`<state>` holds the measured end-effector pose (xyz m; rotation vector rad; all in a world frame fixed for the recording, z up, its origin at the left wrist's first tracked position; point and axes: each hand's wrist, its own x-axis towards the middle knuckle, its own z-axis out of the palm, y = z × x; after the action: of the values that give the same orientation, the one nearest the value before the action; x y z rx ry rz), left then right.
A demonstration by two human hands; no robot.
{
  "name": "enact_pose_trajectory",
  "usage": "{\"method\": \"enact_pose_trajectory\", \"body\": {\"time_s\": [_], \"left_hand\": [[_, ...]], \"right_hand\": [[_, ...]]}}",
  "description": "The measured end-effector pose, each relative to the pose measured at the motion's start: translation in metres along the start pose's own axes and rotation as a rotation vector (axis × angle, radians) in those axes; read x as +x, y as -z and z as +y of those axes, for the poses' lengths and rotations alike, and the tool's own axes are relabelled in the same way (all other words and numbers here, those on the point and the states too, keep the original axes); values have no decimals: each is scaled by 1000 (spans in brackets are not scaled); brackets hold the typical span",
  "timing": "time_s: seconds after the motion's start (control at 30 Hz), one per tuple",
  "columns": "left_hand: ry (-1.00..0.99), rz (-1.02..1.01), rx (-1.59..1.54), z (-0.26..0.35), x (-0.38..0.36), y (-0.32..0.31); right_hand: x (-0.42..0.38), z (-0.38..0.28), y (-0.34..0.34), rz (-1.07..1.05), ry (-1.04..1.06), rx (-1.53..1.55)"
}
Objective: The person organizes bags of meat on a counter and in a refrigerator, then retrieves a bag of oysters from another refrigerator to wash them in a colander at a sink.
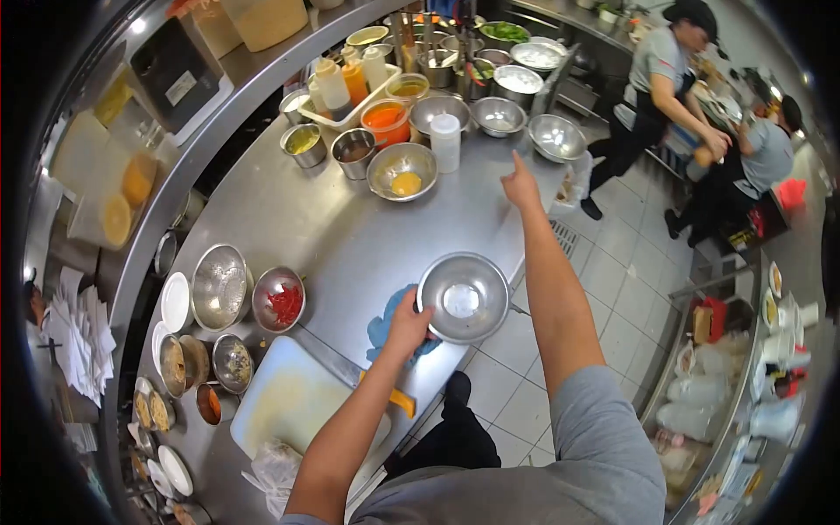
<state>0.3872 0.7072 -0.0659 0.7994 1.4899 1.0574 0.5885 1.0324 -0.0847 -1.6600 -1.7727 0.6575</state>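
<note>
My left hand (409,328) grips the rim of a steel mixing bowl (464,328), thumb over the edge, near the front of the counter. The bowl looks bare inside apart from light reflections. A crumpled blue cloth (378,331) lies under that hand, partly hidden. My right hand (521,184) reaches forward with the index finger stretched out and holds nothing. Beyond its fingertip stand two steel bowls (499,116) (557,138). To its left are a clear squeeze bottle (445,144) and a steel bowl (402,157) with yellow contents.
A knife with a yellow handle (400,402) lies beside a white cutting board (289,394). A bowl of red strips (282,302) sits at the left. Sauce containers (385,121) crowd the back. Two people (652,96) (761,153) work at the right, across the tiled floor (604,280).
</note>
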Motion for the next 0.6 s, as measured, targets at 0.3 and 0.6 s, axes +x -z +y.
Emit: {"method": "enact_pose_trajectory", "body": {"time_s": [0.3, 0.6], "left_hand": [[98, 94, -49, 11, 8, -12], [12, 279, -291, 11, 34, -26]], "right_hand": [[135, -10, -38, -36, -140, -183], [34, 25, -20, 154, 102, -12]]}}
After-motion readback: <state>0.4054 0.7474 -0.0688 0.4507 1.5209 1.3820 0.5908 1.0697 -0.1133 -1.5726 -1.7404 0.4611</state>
